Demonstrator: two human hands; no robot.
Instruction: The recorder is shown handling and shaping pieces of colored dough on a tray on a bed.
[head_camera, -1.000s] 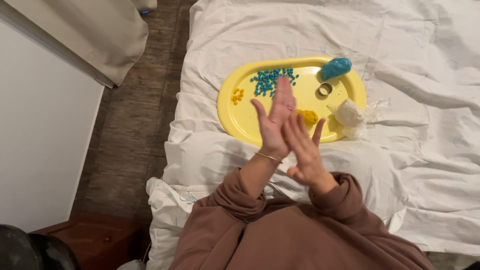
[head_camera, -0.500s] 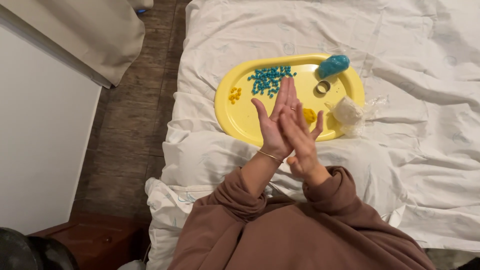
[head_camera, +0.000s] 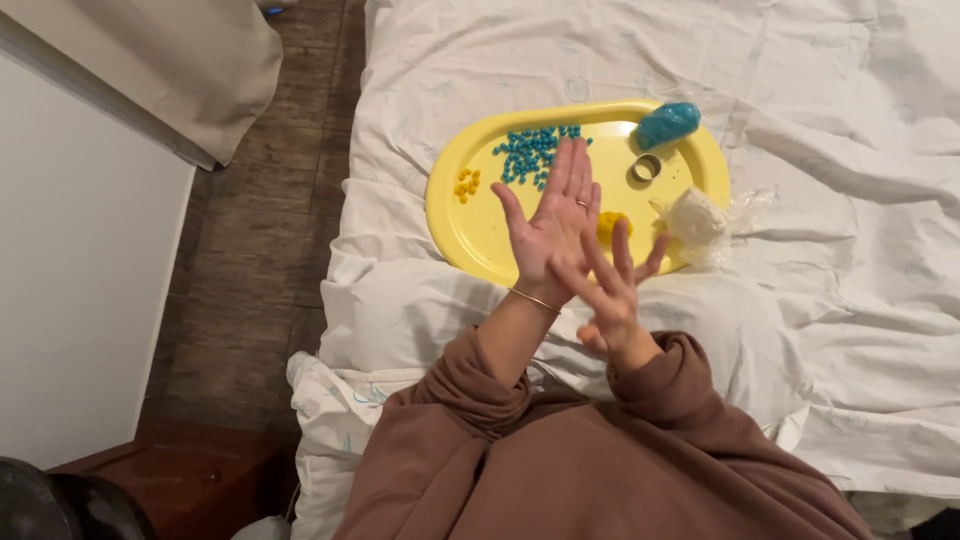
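Observation:
My left hand (head_camera: 550, 222) is held up flat, palm turned right and fingers straight, with a ring and a thin bracelet. My right hand (head_camera: 612, 290) presses against its heel, fingers spread. Nothing shows between the palms. Both hover over the near edge of a yellow oval tray (head_camera: 468, 238) on the white bedsheet. The tray holds several small blue balls (head_camera: 530, 155), a few small yellow balls (head_camera: 466, 184), a blue clay lump (head_camera: 668, 122), a small ring (head_camera: 646, 168) and a yellow clay lump (head_camera: 612, 224) partly hidden behind my fingers.
A white lump in clear plastic wrap (head_camera: 697, 218) rests on the tray's right rim. Rumpled white bedding (head_camera: 840, 260) spreads to the right. Wooden floor (head_camera: 260, 250), a white wall (head_camera: 80, 300) and a beige cloth (head_camera: 190, 70) lie to the left.
My right hand has slid back along the left palm toward the wrist, after lying finger to finger with it half a second ago. The left hand stays raised.

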